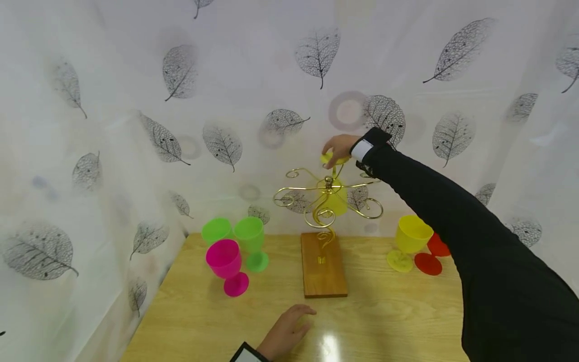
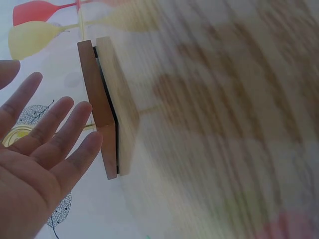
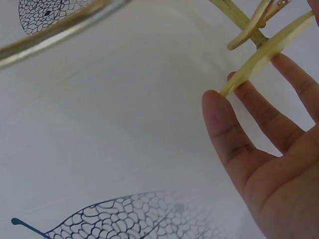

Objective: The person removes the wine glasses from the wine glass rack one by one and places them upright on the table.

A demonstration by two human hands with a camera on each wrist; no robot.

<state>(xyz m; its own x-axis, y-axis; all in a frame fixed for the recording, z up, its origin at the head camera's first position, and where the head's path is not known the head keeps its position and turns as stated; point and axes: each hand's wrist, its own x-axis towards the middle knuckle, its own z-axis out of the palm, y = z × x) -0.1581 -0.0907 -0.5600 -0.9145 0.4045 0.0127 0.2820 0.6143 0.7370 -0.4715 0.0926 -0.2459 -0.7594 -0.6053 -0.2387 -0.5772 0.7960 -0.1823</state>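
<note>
My right hand [image 1: 341, 147] pinches the round foot of a yellow plastic goblet [image 1: 336, 198], which hangs upside down at the back of a gold wire rack [image 1: 328, 182]. In the right wrist view, thumb and fingertips meet the rim of the yellow foot [image 3: 271, 52], beside a curled wire. Whether the rack bears the goblet's weight I cannot tell. The rack stands on a wooden block [image 1: 324, 276]. In front of that block my left hand [image 1: 287, 329] hovers over the table, its fingers [image 2: 65, 132] spread and holding nothing.
Two green goblets [image 1: 250, 234] and a pink goblet [image 1: 224, 259] stand at the left of the wooden table [image 1: 181, 317]. On the right are another yellow goblet [image 1: 413, 234] and a red goblet [image 1: 428, 264], partly behind my sleeve. A leaf-patterned sheet [image 1: 253, 60] hangs behind.
</note>
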